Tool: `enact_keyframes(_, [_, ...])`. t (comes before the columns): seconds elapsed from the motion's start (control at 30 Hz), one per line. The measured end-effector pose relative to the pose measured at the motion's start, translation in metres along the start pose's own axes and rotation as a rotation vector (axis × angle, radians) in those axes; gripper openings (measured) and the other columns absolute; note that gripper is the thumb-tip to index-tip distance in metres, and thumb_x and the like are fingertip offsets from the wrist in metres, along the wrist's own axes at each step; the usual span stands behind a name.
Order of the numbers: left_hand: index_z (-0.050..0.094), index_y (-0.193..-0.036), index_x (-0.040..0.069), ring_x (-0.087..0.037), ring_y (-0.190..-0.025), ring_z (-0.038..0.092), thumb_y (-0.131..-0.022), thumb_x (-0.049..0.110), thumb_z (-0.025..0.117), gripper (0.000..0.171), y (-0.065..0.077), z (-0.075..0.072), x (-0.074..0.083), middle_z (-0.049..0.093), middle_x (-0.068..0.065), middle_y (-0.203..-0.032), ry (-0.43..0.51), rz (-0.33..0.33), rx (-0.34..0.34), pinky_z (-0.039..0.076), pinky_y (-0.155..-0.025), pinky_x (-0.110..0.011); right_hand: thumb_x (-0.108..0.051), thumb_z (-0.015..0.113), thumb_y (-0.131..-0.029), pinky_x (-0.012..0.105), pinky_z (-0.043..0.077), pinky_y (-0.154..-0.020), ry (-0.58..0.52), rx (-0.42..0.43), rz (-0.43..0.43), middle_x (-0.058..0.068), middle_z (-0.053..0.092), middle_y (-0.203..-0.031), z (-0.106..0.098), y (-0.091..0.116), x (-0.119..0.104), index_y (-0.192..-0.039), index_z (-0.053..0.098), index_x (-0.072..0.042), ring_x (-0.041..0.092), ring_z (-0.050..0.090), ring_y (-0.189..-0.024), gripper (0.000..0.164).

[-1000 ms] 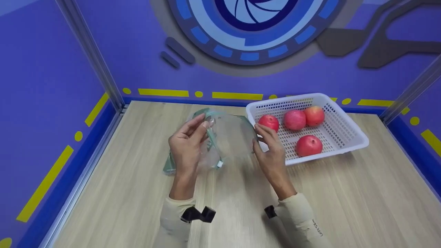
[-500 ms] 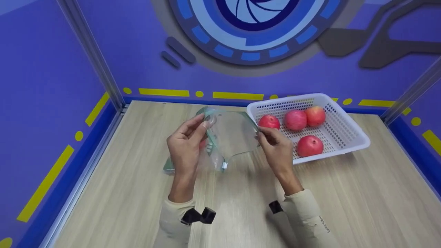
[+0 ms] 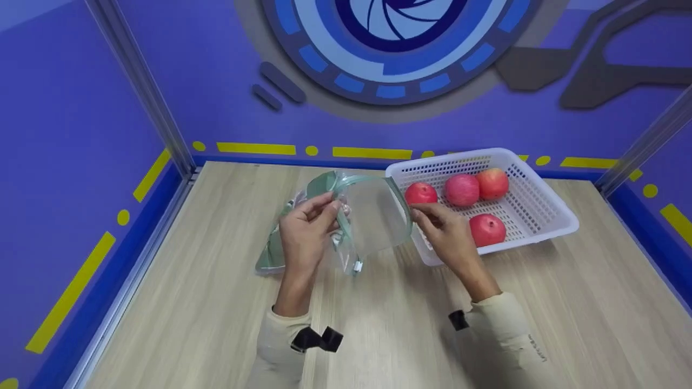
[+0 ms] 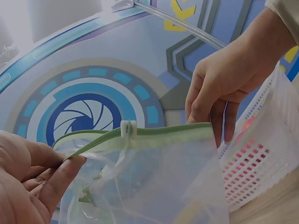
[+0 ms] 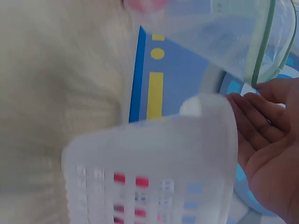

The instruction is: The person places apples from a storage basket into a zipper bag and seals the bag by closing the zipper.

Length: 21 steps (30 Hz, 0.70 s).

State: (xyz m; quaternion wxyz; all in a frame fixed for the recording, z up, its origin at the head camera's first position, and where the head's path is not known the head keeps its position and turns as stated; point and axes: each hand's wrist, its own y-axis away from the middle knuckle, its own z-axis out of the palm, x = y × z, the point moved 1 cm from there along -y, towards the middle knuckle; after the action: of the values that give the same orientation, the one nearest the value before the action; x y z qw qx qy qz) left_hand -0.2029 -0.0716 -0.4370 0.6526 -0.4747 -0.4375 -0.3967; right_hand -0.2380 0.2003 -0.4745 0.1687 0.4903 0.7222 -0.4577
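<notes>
A clear zip bag (image 3: 376, 219) with a green-edged mouth hangs between both hands, its mouth spread apart. My left hand (image 3: 305, 232) pinches the mouth's left side between thumb and fingers. The far right corner is pinched by my right hand (image 3: 454, 235), just in front of the basket. At the near end of the zip sits a white slider (image 4: 129, 129). Crumpled green-trimmed plastic (image 3: 270, 256) lies beneath and left of the left hand; whether it belongs to the same bag I cannot tell. A blurred pinkish-red round thing (image 5: 145, 3) shows at the bag's lower end in the right wrist view.
A white perforated basket (image 3: 559, 216) stands at the right on the wooden table (image 3: 216, 324). Several red apple-like fruits (image 3: 462, 189) lie in it. Behind the table rises a blue printed wall (image 3: 227, 102), with another panel (image 3: 59, 162) at the left.
My right hand has moved right and taken a pinch on the bag's right corner, drawing the mouth wider. The left hand, still pinching, has shifted slightly right. The basket fruits stay put.
</notes>
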Motion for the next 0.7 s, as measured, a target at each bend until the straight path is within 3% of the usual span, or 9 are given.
enact_keyframes(0.17, [0.078, -0.120, 0.000, -0.024, -0.092, 0.077, -0.097, 0.004, 0.078, 0.023, 0.000, 0.003, 0.000, 0.077, -0.012, -0.104, -0.011, -0.012, -0.012, 0.064, -0.079, -0.030, -0.007, 0.074, -0.101, 0.038, 0.062, -0.090, 0.085, -0.018, 0.025, 0.014, 0.078, -0.111, -0.026, -0.003, 0.014, -0.120, 0.076, 0.001, 0.027, 0.075, -0.099, 0.022])
enact_keyframes(0.3, [0.078, -0.121, 0.000, -0.024, -0.094, 0.077, -0.098, 0.004, 0.077, 0.024, 0.000, 0.003, 0.000, 0.077, -0.012, -0.105, -0.025, -0.012, -0.021, 0.063, -0.080, -0.029, -0.004, 0.074, -0.099, 0.056, 0.057, -0.097, 0.175, -0.059, 0.099, 0.023, 0.074, -0.119, -0.050, -0.005, 0.031, -0.124, 0.071, 0.006, 0.040, 0.072, -0.110, 0.027])
enact_keyframes(0.43, [0.078, -0.122, 0.002, -0.024, -0.095, 0.077, -0.098, 0.006, 0.077, 0.024, 0.001, 0.003, 0.000, 0.078, -0.011, -0.106, -0.029, -0.026, -0.022, 0.063, -0.081, -0.030, -0.003, 0.075, -0.097, 0.065, 0.048, -0.105, 0.271, -0.139, 0.163, 0.031, 0.066, -0.131, -0.073, -0.005, 0.046, -0.133, 0.064, 0.008, 0.049, 0.062, -0.122, 0.039])
enact_keyframes(0.7, [0.077, -0.122, 0.000, -0.025, -0.094, 0.077, -0.098, 0.006, 0.077, 0.024, 0.001, 0.004, -0.001, 0.078, -0.013, -0.107, -0.020, -0.024, -0.019, 0.063, -0.079, -0.028, 0.002, 0.077, -0.092, 0.067, 0.051, -0.097, 0.360, -0.224, 0.204, 0.033, 0.061, -0.132, -0.094, 0.000, 0.074, -0.142, 0.056, 0.008, 0.049, 0.060, -0.105, 0.054])
